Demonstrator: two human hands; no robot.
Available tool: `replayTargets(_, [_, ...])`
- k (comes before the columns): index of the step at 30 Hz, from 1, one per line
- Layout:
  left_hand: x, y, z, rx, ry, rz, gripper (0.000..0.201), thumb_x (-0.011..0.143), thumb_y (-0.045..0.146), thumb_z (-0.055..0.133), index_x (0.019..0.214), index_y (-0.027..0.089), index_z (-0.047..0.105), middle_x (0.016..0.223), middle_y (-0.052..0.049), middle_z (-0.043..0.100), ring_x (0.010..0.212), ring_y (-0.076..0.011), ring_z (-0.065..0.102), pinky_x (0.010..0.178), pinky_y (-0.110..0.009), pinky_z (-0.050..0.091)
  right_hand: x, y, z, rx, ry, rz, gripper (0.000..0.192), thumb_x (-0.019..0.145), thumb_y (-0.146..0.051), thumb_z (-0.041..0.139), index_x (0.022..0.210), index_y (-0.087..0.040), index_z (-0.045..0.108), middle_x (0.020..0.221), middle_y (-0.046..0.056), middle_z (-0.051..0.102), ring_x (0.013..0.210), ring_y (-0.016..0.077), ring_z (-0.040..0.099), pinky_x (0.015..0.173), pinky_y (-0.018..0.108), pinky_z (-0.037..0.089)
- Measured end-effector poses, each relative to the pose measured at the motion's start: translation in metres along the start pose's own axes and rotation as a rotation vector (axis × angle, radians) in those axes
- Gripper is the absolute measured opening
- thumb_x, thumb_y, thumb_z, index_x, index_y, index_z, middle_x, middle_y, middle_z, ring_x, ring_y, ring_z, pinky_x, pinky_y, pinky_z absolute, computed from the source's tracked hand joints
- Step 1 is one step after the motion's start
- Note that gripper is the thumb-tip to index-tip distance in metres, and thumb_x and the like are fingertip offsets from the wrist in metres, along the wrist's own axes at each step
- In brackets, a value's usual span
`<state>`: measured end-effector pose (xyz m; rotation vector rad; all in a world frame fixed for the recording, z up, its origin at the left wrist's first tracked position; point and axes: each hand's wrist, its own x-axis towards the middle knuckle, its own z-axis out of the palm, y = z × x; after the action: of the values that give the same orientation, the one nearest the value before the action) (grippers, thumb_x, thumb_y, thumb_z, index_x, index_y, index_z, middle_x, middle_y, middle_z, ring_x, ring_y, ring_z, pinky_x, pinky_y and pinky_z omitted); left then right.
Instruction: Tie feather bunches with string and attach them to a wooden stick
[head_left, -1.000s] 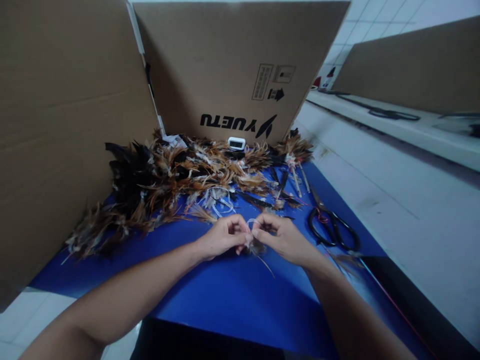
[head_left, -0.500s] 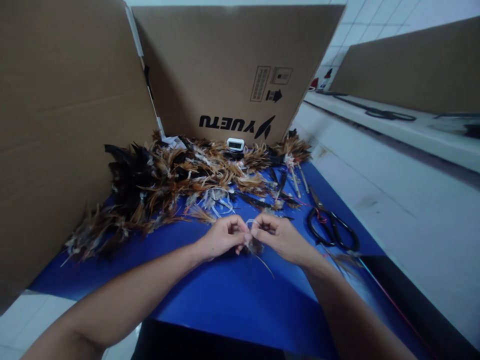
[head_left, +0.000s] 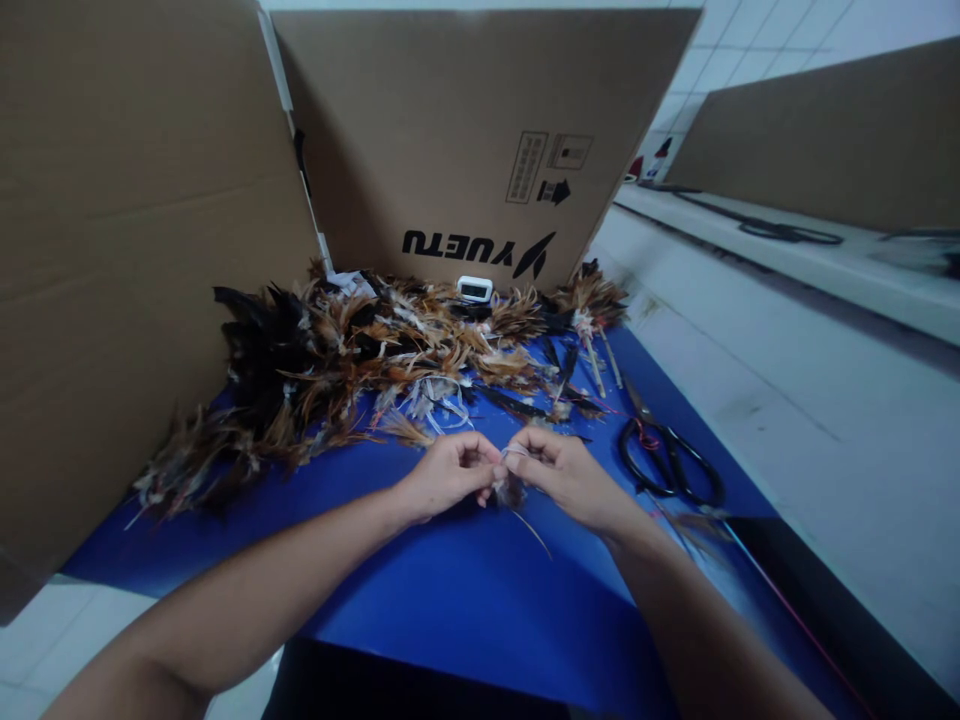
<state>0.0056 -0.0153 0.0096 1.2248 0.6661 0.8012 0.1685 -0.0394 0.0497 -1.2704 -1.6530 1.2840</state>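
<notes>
Close together above the blue table (head_left: pixel 420 590), my two hands work on a small feather bundle (head_left: pixel 511 492). My left hand (head_left: pixel 454 475) pinches its upper end between thumb and fingers. A thin white string (head_left: pixel 514 450) is pinched in my right hand (head_left: pixel 559 470), just beside the left fingertips. One thin quill sticks out from the bundle, down to the right. Beyond my hands lies a large heap of brown and black feathers (head_left: pixel 360 350), with loose white string (head_left: pixel 450 405) at its near edge.
Black-handled scissors (head_left: pixel 667 460) lie to the right, red thread around them. Cardboard panels (head_left: pixel 450 120) stand at the back and left (head_left: pixel 150 220). A small white digital display (head_left: pixel 475 290) sits before the back panel. On the right runs a white ledge (head_left: pixel 750 225).
The white string loop that stood up between my hands is now drawn down against my right fingers. Both hands stay in nearly the same place; the view has shifted slightly.
</notes>
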Motion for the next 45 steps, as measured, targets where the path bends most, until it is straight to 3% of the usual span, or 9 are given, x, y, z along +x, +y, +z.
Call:
replayTargets(8, [-0.0009,0.0032,0.0003,-0.128,0.005,-0.041,0.031,0.065,0.034,0.072,0.075,0.010,0.054,0.060,0.001,0.055,0.047,-0.0048,0.048,0.045,-0.019,0.042,0.0031,0.0062,0.0002,0.012,0.075,-0.013,0.014,0.075,-0.028,0.057,0.066,-0.017,0.053,0.058,-0.003,0.051,0.054,0.0095,0.047,0.053,0.023,0.038])
replayTargets(15, [-0.0005,0.0043,-0.0011,-0.224,0.003,-0.094,0.032,0.063,0.034,0.073,0.075,0.011,0.054,0.060,0.001,0.055,0.046,-0.0041,0.047,0.045,-0.018,0.041,0.0038,0.0065,0.0008,-0.002,0.063,-0.033,0.013,0.076,-0.026,0.056,0.066,-0.017,0.053,0.061,-0.002,0.050,0.057,0.0100,0.045,0.055,0.023,0.037])
replayTargets(26, [0.0000,0.0023,-0.0029,-0.228,0.007,-0.028,0.032,0.063,0.033,0.074,0.077,0.011,0.054,0.059,0.002,0.055,0.045,-0.0046,0.048,0.044,-0.018,0.040,0.0046,0.0082,0.0030,0.023,0.082,-0.027,0.019,0.075,-0.034,0.059,0.068,-0.017,0.054,0.064,-0.002,0.054,0.060,0.0103,0.048,0.057,0.023,0.039])
replayTargets(32, [0.0002,0.0022,-0.0029,-0.243,0.018,-0.019,0.032,0.062,0.032,0.074,0.077,0.011,0.055,0.059,0.002,0.055,0.045,-0.0045,0.048,0.044,-0.018,0.040,0.0036,0.0056,0.0021,-0.069,0.081,-0.034,0.021,0.075,-0.036,0.058,0.068,-0.017,0.053,0.062,-0.002,0.051,0.055,0.0092,0.045,0.052,0.022,0.037])
replayTargets(39, [0.0004,0.0036,-0.0029,-0.268,0.032,-0.036,0.030,0.063,0.028,0.074,0.077,0.011,0.054,0.058,0.002,0.057,0.044,-0.0043,0.048,0.043,-0.017,0.040,0.0030,0.0079,0.0027,-0.150,0.095,-0.107,0.010,0.077,-0.028,0.054,0.077,-0.018,0.056,0.069,-0.001,0.057,0.063,0.0114,0.052,0.057,0.023,0.042])
replayTargets(45, [0.0001,0.0046,-0.0026,-0.279,0.031,-0.014,0.028,0.063,0.027,0.074,0.077,0.012,0.054,0.056,0.003,0.056,0.044,-0.0043,0.048,0.043,-0.017,0.040,0.0009,0.0079,0.0007,-0.159,0.106,-0.113,0.013,0.077,-0.030,0.056,0.082,-0.020,0.061,0.074,0.000,0.062,0.068,0.0134,0.057,0.061,0.024,0.044])
